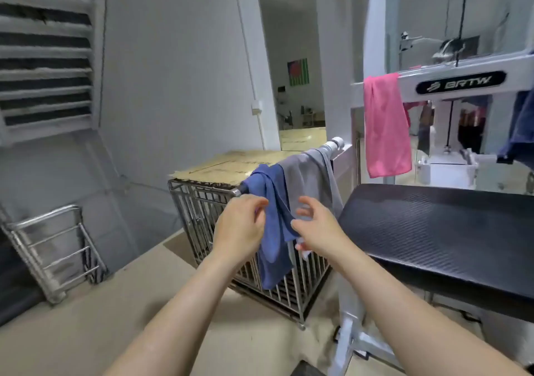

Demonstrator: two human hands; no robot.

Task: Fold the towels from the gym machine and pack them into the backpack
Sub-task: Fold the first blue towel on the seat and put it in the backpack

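While both bare arms stretch forward, the left hand sits at the left edge of a blue towel, its fingers bent toward the cloth; whether they actually pinch it I cannot tell. The right hand is just beside it, fingers spread and loosely curved with gaps between them, gripping nothing, the thumb against the blue towel's right side. The blue towel hangs over a slanted metal bar of the white gym machine, bunched at the top. A grey towel drapes over the same bar right next to it, higher up and partly overlapping it. A pink towel hangs from the machine's upper crossbar, well apart from the hands. Something dark blue hangs at the far right edge, cut off by the frame. A black padded bench lies to the right of the hands. Behind the towels stands a metal cage topped with cardboard.
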